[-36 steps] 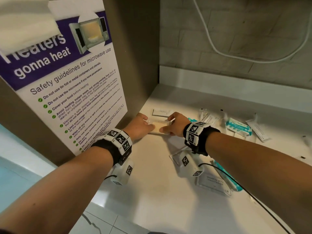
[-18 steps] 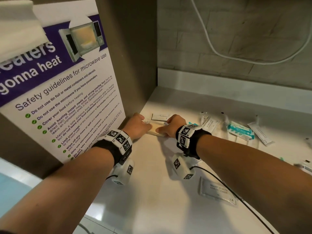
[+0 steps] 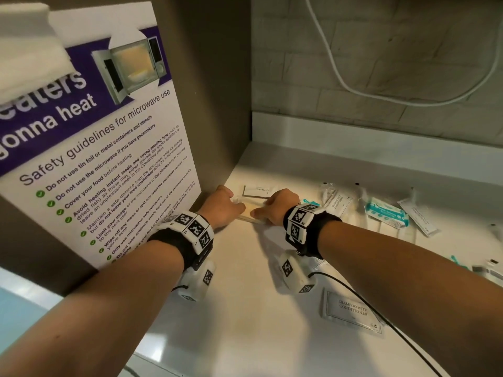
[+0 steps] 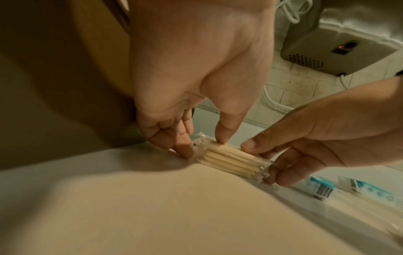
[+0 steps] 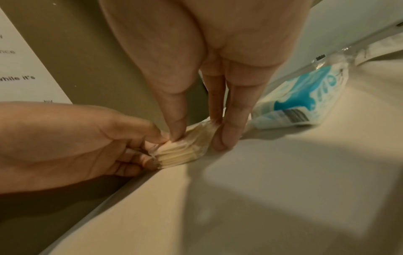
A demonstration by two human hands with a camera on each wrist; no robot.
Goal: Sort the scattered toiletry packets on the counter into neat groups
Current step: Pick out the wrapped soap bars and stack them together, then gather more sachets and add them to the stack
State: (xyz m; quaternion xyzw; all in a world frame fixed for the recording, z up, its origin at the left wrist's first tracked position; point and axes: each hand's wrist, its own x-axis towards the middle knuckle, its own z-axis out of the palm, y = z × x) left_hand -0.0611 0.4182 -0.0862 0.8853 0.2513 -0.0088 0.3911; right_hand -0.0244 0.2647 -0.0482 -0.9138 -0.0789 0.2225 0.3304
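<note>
A small stack of clear-wrapped packets of pale sticks (image 3: 251, 212) lies on the white counter (image 3: 245, 308), close to the brown cabinet side. My left hand (image 3: 223, 208) holds its left end, thumb on top and fingertips against the wrapper's end (image 4: 202, 145). My right hand (image 3: 275, 208) holds the right end the same way (image 5: 200, 136). The left wrist view shows the stack (image 4: 231, 160) flat on the counter between both hands. In the right wrist view, the stack (image 5: 181, 155) is seen end on.
A white toothpaste box (image 3: 257, 191) lies just behind the stack. Teal-and-white packets (image 3: 386, 213) and white sachets (image 3: 419, 219) are scattered to the right. A shampoo sachet (image 3: 351, 311) lies near the front. A microwave poster (image 3: 109, 159) covers the cabinet on the left.
Both hands stay on the stack of stick packets in the same place. The head view has shifted a little; nothing was let go or picked up.
</note>
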